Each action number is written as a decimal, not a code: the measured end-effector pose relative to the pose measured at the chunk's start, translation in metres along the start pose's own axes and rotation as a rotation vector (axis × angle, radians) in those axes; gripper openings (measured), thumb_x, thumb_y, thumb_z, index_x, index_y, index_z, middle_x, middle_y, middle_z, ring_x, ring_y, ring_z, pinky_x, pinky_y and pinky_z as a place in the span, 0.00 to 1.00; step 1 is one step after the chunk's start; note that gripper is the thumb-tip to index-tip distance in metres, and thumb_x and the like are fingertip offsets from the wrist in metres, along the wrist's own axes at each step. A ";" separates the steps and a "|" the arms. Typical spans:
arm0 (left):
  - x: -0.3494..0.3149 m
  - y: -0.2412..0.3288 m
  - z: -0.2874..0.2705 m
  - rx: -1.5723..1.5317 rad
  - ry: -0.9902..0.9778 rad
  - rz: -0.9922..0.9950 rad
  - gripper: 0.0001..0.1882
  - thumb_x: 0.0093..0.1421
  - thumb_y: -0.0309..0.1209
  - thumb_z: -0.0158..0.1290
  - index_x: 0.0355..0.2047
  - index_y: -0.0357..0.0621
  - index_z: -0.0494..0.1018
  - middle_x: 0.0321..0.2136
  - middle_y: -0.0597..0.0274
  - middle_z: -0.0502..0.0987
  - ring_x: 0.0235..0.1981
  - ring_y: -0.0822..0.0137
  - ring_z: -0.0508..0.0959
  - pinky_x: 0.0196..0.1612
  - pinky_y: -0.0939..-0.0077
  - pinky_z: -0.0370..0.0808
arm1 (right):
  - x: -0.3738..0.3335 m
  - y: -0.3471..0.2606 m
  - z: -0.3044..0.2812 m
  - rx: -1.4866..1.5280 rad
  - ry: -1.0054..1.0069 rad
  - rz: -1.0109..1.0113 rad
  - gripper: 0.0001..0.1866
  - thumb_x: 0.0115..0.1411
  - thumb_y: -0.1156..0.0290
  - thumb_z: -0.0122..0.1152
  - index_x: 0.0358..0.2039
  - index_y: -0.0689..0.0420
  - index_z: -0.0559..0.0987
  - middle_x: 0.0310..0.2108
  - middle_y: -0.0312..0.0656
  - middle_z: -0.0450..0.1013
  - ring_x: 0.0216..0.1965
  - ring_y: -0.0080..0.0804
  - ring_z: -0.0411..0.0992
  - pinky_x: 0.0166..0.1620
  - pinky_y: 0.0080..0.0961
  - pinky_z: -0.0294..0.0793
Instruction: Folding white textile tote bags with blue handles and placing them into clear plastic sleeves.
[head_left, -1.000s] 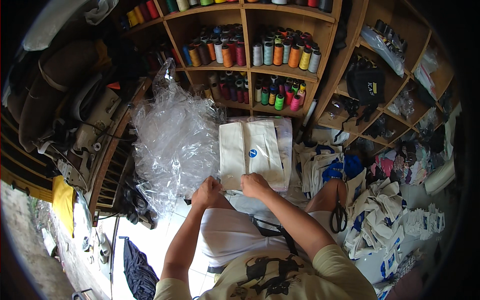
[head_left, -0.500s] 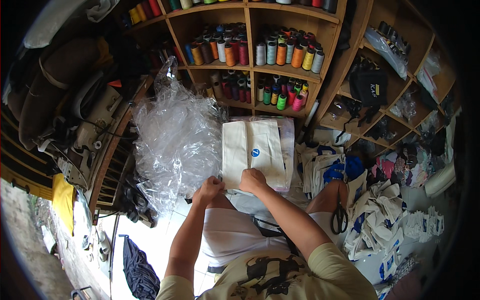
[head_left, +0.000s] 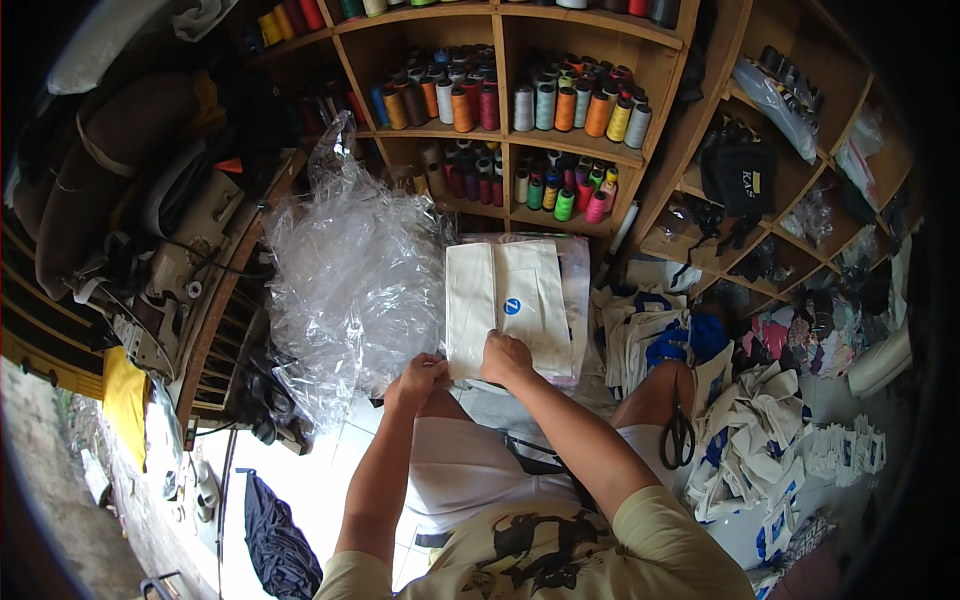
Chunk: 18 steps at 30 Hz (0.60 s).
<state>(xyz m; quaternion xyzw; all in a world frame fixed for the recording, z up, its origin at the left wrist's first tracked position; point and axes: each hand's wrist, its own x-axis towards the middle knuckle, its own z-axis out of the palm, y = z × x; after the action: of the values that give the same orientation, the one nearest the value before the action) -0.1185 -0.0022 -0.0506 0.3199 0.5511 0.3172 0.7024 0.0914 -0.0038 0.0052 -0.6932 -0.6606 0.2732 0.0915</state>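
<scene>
Both hands' fingers (head_left: 432,368) hidden under folded cloth (head_left: 510,305).

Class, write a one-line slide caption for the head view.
Both hands, left hand and right hand, grip a folded cream cloth bag in a clear sleeve, before thread-spool shelves.

Both bare forearms are reaching forward from the lower edge, converging ahead of the seated person's lap, with the left hand (head_left: 418,376) curling its fingers closed in a pinching grip and the right hand (head_left: 506,357) lying just beside it, knuckles up, fingers bent downward and gripping.
</scene>
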 end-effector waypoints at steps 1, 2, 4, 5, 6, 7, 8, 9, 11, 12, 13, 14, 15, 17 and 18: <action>-0.004 0.003 0.010 0.003 0.047 0.016 0.19 0.59 0.29 0.58 0.45 0.29 0.65 0.35 0.52 0.74 0.34 0.62 0.78 0.37 0.72 0.79 | 0.000 0.003 0.000 0.000 0.002 0.008 0.16 0.47 0.75 0.56 0.38 0.67 0.74 0.34 0.60 0.76 0.38 0.54 0.77 0.41 0.42 0.77; -0.009 0.006 0.020 0.006 0.097 0.032 0.21 0.59 0.30 0.58 0.46 0.29 0.65 0.36 0.52 0.74 0.34 0.63 0.78 0.37 0.72 0.79 | 0.001 0.006 0.002 -0.009 0.003 0.006 0.16 0.47 0.75 0.56 0.38 0.67 0.74 0.34 0.59 0.77 0.38 0.54 0.77 0.41 0.42 0.77; -0.020 0.007 0.048 0.049 0.141 0.076 0.22 0.58 0.31 0.60 0.45 0.29 0.65 0.35 0.52 0.74 0.32 0.63 0.78 0.34 0.73 0.79 | 0.002 0.012 0.003 -0.018 0.006 0.011 0.16 0.47 0.75 0.56 0.38 0.67 0.75 0.34 0.59 0.77 0.38 0.54 0.77 0.41 0.42 0.77; -0.026 0.004 0.054 0.087 0.202 0.127 0.23 0.57 0.33 0.61 0.45 0.29 0.65 0.33 0.52 0.74 0.30 0.63 0.79 0.32 0.73 0.80 | 0.002 0.010 0.004 -0.007 0.012 -0.001 0.16 0.47 0.75 0.56 0.38 0.67 0.75 0.34 0.59 0.77 0.38 0.53 0.77 0.41 0.42 0.78; -0.015 -0.009 0.049 0.105 0.178 0.112 0.29 0.53 0.33 0.65 0.48 0.30 0.64 0.35 0.51 0.74 0.30 0.63 0.79 0.30 0.75 0.79 | 0.002 0.009 0.004 0.004 0.018 -0.011 0.16 0.47 0.75 0.56 0.38 0.67 0.75 0.34 0.59 0.77 0.38 0.53 0.77 0.41 0.42 0.78; -0.011 -0.011 0.048 0.103 0.181 0.111 0.29 0.53 0.33 0.65 0.48 0.30 0.64 0.35 0.51 0.74 0.30 0.63 0.79 0.30 0.75 0.79 | 0.002 0.008 0.003 0.003 0.015 -0.014 0.16 0.47 0.75 0.56 0.38 0.67 0.75 0.34 0.59 0.77 0.38 0.53 0.77 0.41 0.42 0.78; -0.007 -0.014 0.045 0.029 0.158 0.057 0.29 0.53 0.32 0.65 0.48 0.30 0.63 0.36 0.51 0.73 0.29 0.63 0.79 0.29 0.76 0.79 | 0.002 0.007 0.002 -0.013 0.010 -0.022 0.15 0.48 0.74 0.56 0.38 0.67 0.75 0.34 0.59 0.77 0.38 0.52 0.77 0.41 0.41 0.78; -0.003 -0.016 0.043 -0.043 0.135 0.002 0.29 0.52 0.30 0.66 0.48 0.31 0.63 0.37 0.52 0.73 0.29 0.63 0.79 0.27 0.77 0.79 | 0.001 0.006 0.001 -0.029 0.005 -0.030 0.15 0.48 0.74 0.56 0.37 0.67 0.75 0.35 0.59 0.77 0.38 0.52 0.78 0.41 0.41 0.78; 0.004 -0.020 0.040 -0.088 0.144 -0.015 0.31 0.52 0.29 0.65 0.50 0.32 0.60 0.37 0.51 0.72 0.30 0.62 0.79 0.30 0.73 0.79 | 0.001 0.006 0.000 -0.022 0.002 -0.015 0.15 0.47 0.74 0.56 0.37 0.67 0.76 0.35 0.59 0.77 0.39 0.52 0.77 0.41 0.41 0.78; 0.007 -0.022 0.039 -0.132 0.155 -0.034 0.33 0.52 0.28 0.65 0.52 0.33 0.58 0.38 0.51 0.72 0.32 0.60 0.79 0.32 0.70 0.80 | 0.001 0.005 0.000 -0.014 -0.003 -0.001 0.15 0.47 0.75 0.56 0.37 0.66 0.76 0.35 0.59 0.77 0.39 0.52 0.77 0.41 0.40 0.78; 0.010 -0.032 0.035 -0.132 0.162 -0.028 0.33 0.52 0.28 0.65 0.52 0.33 0.58 0.38 0.51 0.72 0.32 0.60 0.79 0.32 0.70 0.80 | 0.002 0.001 -0.002 -0.012 -0.003 -0.010 0.15 0.47 0.75 0.56 0.37 0.66 0.76 0.35 0.59 0.77 0.39 0.52 0.77 0.41 0.40 0.78; 0.009 -0.045 0.033 -0.149 0.162 0.044 0.36 0.52 0.27 0.65 0.53 0.34 0.54 0.38 0.51 0.71 0.34 0.58 0.78 0.34 0.66 0.80 | 0.001 -0.006 -0.002 -0.027 -0.014 -0.024 0.16 0.48 0.73 0.58 0.38 0.66 0.76 0.35 0.58 0.77 0.40 0.51 0.77 0.41 0.40 0.78; 0.010 -0.057 0.033 -0.166 0.163 0.118 0.38 0.52 0.26 0.64 0.55 0.35 0.51 0.38 0.51 0.71 0.37 0.56 0.78 0.37 0.62 0.80 | 0.000 -0.013 -0.003 -0.044 -0.026 -0.039 0.16 0.48 0.71 0.60 0.38 0.66 0.76 0.36 0.58 0.77 0.40 0.51 0.77 0.41 0.41 0.78; -0.021 -0.028 0.104 -0.385 0.339 -0.150 0.32 0.55 0.29 0.62 0.53 0.39 0.54 0.38 0.54 0.72 0.39 0.57 0.76 0.41 0.58 0.78 | 0.000 0.015 -0.004 -0.058 -0.023 0.014 0.17 0.49 0.69 0.61 0.38 0.66 0.76 0.36 0.57 0.77 0.40 0.51 0.78 0.42 0.40 0.78; -0.020 -0.043 0.099 -0.494 0.215 -0.139 0.26 0.58 0.31 0.60 0.49 0.39 0.58 0.36 0.55 0.72 0.38 0.58 0.76 0.42 0.59 0.77 | 0.000 0.009 -0.004 -0.071 -0.033 -0.012 0.18 0.49 0.67 0.63 0.38 0.65 0.76 0.36 0.57 0.77 0.40 0.50 0.78 0.42 0.40 0.78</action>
<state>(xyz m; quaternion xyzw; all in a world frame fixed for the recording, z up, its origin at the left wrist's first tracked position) -0.0214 -0.0537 -0.0544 0.0645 0.5490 0.4251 0.7167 0.1012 -0.0035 0.0035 -0.6873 -0.6757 0.2604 0.0574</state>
